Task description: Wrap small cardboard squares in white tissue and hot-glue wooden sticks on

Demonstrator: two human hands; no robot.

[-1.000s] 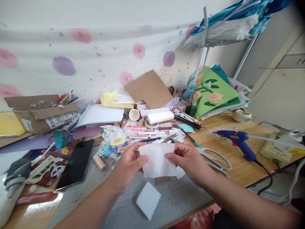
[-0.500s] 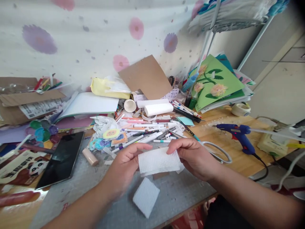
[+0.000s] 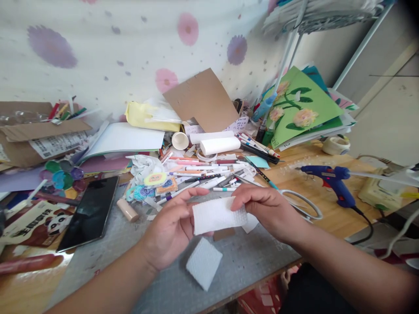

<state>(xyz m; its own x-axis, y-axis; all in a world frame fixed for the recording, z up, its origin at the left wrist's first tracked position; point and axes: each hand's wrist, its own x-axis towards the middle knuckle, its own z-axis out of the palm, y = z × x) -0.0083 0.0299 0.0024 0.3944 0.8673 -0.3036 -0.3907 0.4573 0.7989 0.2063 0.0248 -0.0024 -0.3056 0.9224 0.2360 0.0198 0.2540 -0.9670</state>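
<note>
Both my hands hold a white foam sheet [image 3: 216,215] above the grey cutting mat [image 3: 248,261]. My left hand [image 3: 170,226] pinches its left edge between thumb and fingers. Fingers of my right hand [image 3: 266,211] curl over its right edge. The sheet is folded over into a flat strip. A second white foam square [image 3: 204,263] lies on the mat just below my hands. White-handled scissors [image 3: 299,204] rest on the table right of my right hand.
A heap of pens and markers [image 3: 209,174] lies beyond my hands. A black tablet [image 3: 90,213] lies to the left, a blue glue gun [image 3: 330,179] to the right. Cardboard [image 3: 201,100], a green flower card [image 3: 299,109], a box [image 3: 39,135] and a tape roll [image 3: 334,145] stand further back.
The foam sheet went from held flat and upright to folded into a shorter strip. My hands stayed close together, and the view dropped slightly toward the table.
</note>
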